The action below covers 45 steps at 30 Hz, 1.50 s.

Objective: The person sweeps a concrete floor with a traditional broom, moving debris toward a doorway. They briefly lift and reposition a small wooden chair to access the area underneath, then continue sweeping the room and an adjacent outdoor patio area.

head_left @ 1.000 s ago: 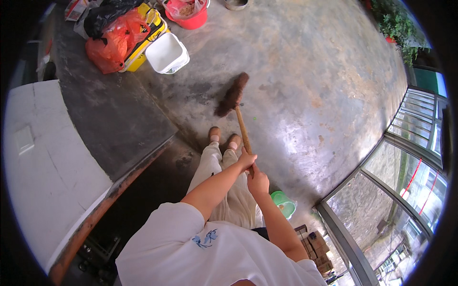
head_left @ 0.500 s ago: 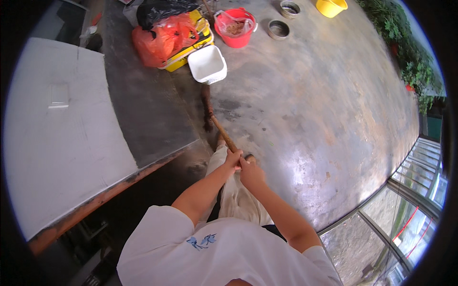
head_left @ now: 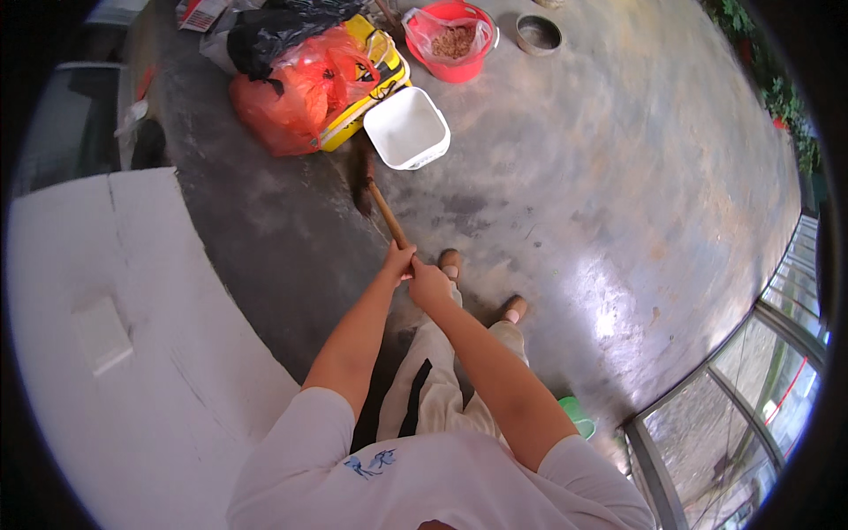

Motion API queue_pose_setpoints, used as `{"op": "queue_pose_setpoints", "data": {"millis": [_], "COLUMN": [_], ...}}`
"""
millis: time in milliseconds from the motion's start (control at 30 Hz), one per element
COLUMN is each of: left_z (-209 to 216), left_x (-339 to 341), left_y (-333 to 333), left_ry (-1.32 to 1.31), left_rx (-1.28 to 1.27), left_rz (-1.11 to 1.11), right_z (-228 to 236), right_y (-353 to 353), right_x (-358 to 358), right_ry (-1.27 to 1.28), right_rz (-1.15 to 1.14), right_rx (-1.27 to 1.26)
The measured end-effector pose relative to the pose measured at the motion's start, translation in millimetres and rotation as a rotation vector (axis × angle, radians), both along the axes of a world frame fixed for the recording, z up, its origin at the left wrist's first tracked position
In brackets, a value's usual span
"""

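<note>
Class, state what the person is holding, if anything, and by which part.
A broom, gripped by the near end of its wooden handle, in the left hand and right hand.

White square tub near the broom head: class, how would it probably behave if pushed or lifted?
The white tub is probably light for its size, since only bare white inside shows through its open top. Its squared sides suggest it would slide rather than roll. If the broom pushed it, its smooth-looking walls might offer little grip.
</note>
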<state>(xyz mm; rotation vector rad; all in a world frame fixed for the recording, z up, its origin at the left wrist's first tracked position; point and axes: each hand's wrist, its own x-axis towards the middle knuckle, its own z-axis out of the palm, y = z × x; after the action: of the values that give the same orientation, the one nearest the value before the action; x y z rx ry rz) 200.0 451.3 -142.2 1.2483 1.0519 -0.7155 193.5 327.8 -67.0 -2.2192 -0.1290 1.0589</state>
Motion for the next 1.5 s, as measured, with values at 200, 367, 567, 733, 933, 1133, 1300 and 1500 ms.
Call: {"op": "queue_pose_setpoints", "data": {"millis": [200,367,567,733,933,1133,1300,1500], "left_z": [-32,-16,23,30,5,-28,-37,-7], "left_x": [7,-33,-87,-113,-132,-131,-165,-199], "left_y": [-47,-121,-193,-243,-281,-348,-433,-467], "left_ry": [0.186,0.186,0.193,0.046,-0.194,-0.085,-0.023,-0.232], "left_rx": [0.157,0.15,-0.006,-0.098,0.187,0.202,0.031,0.077], "left_rz": [-0.013,-0.034,-0.151,-0.301,-0.518,-0.525,-0.749,-0.745], "right_z": [-36,10,71,96,85,45,55,82], "right_y": [-42,-112,-175,-214,-258,-324,-402,-437], "right_x": [1,-30,-79,-118,-148,-155,-201,-234], "right_ry": [-0.054,0.051,0.117,0.039,-0.004,0.123,0.076,-0.032], "right_rz": [-0.207,-0.249,-0.277,-0.42,-0.609,-0.609,-0.719,-0.661], "right_rx": [0.068,0.063,-0.119,-0.213,-0.071,-0.199,-0.226,-0.229]}}
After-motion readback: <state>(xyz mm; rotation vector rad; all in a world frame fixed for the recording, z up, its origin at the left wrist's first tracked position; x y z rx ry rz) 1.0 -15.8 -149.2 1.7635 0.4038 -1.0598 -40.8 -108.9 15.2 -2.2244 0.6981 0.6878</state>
